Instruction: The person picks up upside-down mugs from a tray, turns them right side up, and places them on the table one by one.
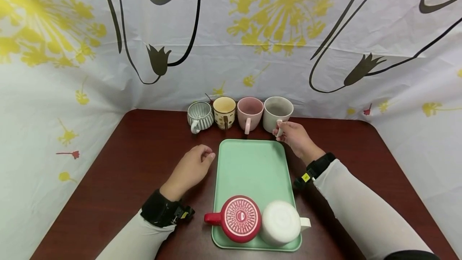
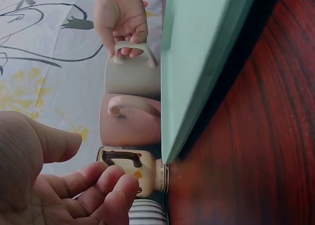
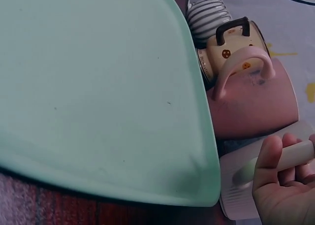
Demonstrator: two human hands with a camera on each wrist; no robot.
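The grey mug (image 1: 277, 113) stands upright at the right end of a row of four mugs along the back of the tabletop (image 1: 144, 160), its handle turned toward the person. The right hand (image 1: 294, 136) has its fingers curled round that handle, thumb on the near side; the mug sits just beyond the hand. In the right wrist view the fingers (image 3: 275, 161) wrap the pale handle plainly.

Immediately left of it, touching or nearly so, is the pink mug (image 1: 250, 113), then the cream dotted mug (image 1: 224, 111), then the striped mug (image 1: 200, 116). Room to the left is therefore tight; the right side and the space above are open.

The green tray (image 1: 252, 168) lies lengthwise just in front of the row, its far right corner just below the gripped handle. Its far half is bare; the near end carries an inverted red mug (image 1: 238, 218) and an inverted white mug (image 1: 280, 222) side by side.

The left hand (image 1: 191, 168) rests on the tabletop just left of the tray, fingers loosely curled, holding nothing, well apart from the grey mug. The right hand is the nearer one.
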